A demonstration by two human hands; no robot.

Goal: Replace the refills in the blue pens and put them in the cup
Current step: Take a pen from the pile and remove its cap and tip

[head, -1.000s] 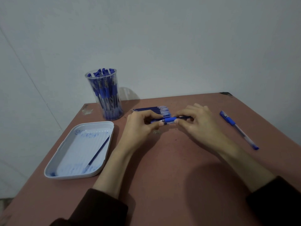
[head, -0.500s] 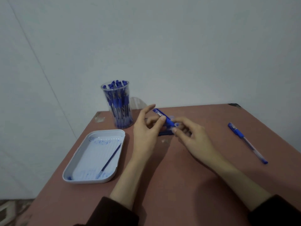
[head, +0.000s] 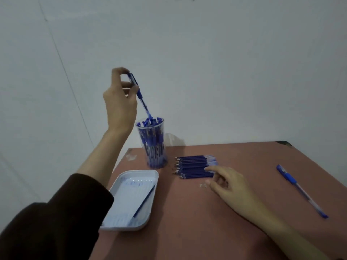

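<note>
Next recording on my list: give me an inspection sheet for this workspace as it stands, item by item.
Surface: reddish table, chipped at its far-left corner.
Job's things: clear cup packed with blue pens; held pen slanted, its lower end at the cup's mouth; row of refills lying flat; loose pen lying at the right; white tray with one used refill in it.
Clutter: small pale bits beside the row of refills.
Hands: left hand pinches the held pen near its upper end; right hand relaxed, index finger touching the row of refills.
Cables: nothing seen.
Surroundings: plain pale wall behind the table.
</note>
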